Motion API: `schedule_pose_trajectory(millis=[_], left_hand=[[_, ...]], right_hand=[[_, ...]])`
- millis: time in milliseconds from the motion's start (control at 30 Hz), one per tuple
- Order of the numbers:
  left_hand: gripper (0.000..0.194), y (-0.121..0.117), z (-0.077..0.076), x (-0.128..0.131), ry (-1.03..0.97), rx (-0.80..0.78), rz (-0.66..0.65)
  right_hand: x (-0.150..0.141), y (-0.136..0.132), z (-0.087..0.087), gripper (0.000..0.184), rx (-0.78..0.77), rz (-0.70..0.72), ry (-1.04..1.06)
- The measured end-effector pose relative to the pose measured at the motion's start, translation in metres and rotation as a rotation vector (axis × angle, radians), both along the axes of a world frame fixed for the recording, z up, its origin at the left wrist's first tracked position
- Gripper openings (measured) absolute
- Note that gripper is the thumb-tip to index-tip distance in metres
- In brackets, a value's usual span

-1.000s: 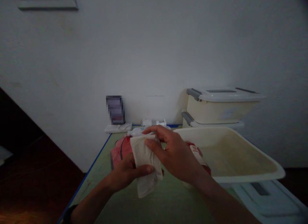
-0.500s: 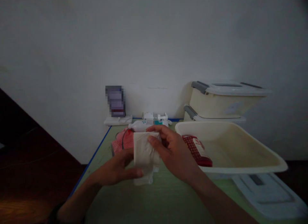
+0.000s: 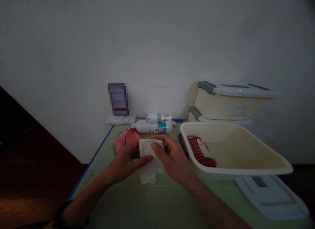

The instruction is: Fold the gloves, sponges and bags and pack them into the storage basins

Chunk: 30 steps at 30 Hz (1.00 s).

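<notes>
A thin, soft, folded white sheet (image 3: 147, 170), like a tissue or fine cloth, hangs between my two hands above the green table. My left hand (image 3: 130, 160) grips its left edge, thumb lying across the front and the other fingers behind it. At the upper right, my right hand (image 3: 174, 158) pinches the sheet between thumb and fingers. The lower end dangles loose with an uneven edge. Just beyond my left hand lies a pink-red checked cloth item (image 3: 126, 138) with dark trim, partly covered by that hand.
A white bottle (image 3: 150, 126) and a pump bottle (image 3: 166, 117) lie by the wall. Right of my hands, an open cream bin (image 3: 236, 171) holds a red package (image 3: 200, 153). Lidded boxes (image 3: 233, 106) are stacked behind; a loose lid (image 3: 273, 196) lies in front.
My left hand has moved up and right along the white sheet, closer to my right hand. The sheet's lower part has bunched and shortened. The view has shifted slightly.
</notes>
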<state>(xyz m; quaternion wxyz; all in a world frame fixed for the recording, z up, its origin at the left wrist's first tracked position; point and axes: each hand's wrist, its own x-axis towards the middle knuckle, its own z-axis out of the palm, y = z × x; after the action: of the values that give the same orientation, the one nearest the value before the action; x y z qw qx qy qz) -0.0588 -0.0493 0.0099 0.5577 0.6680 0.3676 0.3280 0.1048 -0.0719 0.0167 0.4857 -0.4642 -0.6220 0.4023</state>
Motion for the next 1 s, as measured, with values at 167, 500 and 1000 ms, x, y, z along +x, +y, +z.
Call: schedule_pose_trajectory(millis=[167,500,1000], left_hand=[[0.025,0.0,0.0,-0.001,-0.016,-0.014,-0.106],[0.019,0.01,0.0,-0.013,0.213,0.705,0.241],[0.028,0.014,-0.006,-0.024,0.677,0.605,-0.27]], right_hand=[[0.012,0.003,0.007,0.018,-0.022,0.086,0.008],[0.01,0.006,0.032,0.02,0.585,0.14,-0.385],[0.035,-0.044,-0.044,0.02,0.509,0.412,-0.705]])
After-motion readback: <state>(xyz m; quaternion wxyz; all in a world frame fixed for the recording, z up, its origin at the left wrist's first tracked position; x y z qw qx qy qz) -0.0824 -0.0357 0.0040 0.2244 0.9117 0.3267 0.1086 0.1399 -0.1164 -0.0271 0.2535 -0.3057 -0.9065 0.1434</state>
